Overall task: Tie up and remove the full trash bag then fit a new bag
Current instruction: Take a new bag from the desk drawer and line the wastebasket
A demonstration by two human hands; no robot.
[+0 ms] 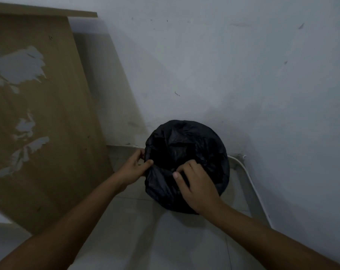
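A black trash bag (186, 145), crinkled and matte, covers a round bin on the pale tiled floor (145, 230) against the far wall (223, 65). The left hand (133, 168) pinches the bag's left rim between thumb and fingers. The right hand (196, 184) grips the near rim with curled fingers. A worn wooden panel (38, 114) leans at the left.

Peeling wooden panel (48, 114) against marked white wall (223, 65).

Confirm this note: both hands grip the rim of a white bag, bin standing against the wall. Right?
Not quite. The bag is black, not white, as the head view shows. The left hand and right hand do grip its rim, and it stands against the wall.
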